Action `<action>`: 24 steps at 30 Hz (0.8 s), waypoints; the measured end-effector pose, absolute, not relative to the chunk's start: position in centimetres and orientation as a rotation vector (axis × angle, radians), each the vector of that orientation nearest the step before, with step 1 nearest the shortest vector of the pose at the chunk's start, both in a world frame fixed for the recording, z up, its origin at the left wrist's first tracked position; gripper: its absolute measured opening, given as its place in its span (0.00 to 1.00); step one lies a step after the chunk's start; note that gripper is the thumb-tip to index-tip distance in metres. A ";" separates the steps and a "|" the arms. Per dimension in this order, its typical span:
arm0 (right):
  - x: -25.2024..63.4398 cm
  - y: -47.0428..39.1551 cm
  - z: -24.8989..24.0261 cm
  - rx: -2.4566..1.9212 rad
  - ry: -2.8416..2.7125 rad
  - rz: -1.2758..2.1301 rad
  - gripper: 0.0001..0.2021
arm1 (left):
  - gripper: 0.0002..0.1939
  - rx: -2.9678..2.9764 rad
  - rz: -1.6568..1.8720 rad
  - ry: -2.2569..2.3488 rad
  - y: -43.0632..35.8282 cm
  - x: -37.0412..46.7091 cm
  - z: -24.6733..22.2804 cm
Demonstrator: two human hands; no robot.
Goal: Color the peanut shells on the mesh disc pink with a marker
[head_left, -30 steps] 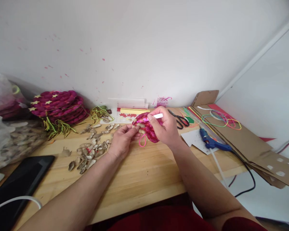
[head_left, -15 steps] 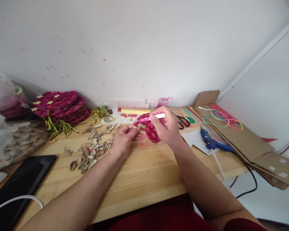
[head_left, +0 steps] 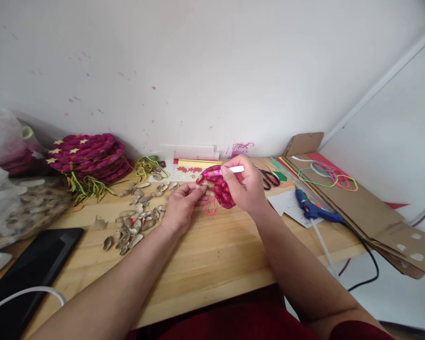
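Observation:
My left hand (head_left: 184, 203) pinches the left edge of a peanut-shell craft piece (head_left: 224, 194), holding it tilted above the table. Most of its shells are magenta, while those by my left thumb are still a bare tan colour. A pink cord loop (head_left: 210, 208) hangs from its lower edge. In my right hand (head_left: 247, 186) is a white paint marker (head_left: 236, 169), gripped like a pen. Its pink tip points left and rests against the shells near the upper left. My right hand hides part of the craft piece's right side.
Loose peanut shells (head_left: 129, 231) lie to the left, near a black tablet (head_left: 35, 269) and a bag of shells (head_left: 24, 208). A magenta stack with stars (head_left: 88, 156) stands behind. Scissors (head_left: 269, 178), a blue glue gun (head_left: 313, 210) and cardboard (head_left: 368, 208) are on the right.
The marker tip has shifted slightly left along the shells, and my right hand has moved very little. My left hand keeps its hold on the craft piece.

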State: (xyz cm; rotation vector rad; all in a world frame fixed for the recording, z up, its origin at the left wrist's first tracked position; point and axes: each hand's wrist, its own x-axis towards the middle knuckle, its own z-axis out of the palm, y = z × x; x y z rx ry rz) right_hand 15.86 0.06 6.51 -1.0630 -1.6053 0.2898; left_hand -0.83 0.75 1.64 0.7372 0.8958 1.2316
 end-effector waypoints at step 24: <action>15.6 -0.3 6.9 -1.010 -1.655 0.268 0.06 | 0.25 0.770 1.259 0.893 0.8 -1.0 1.5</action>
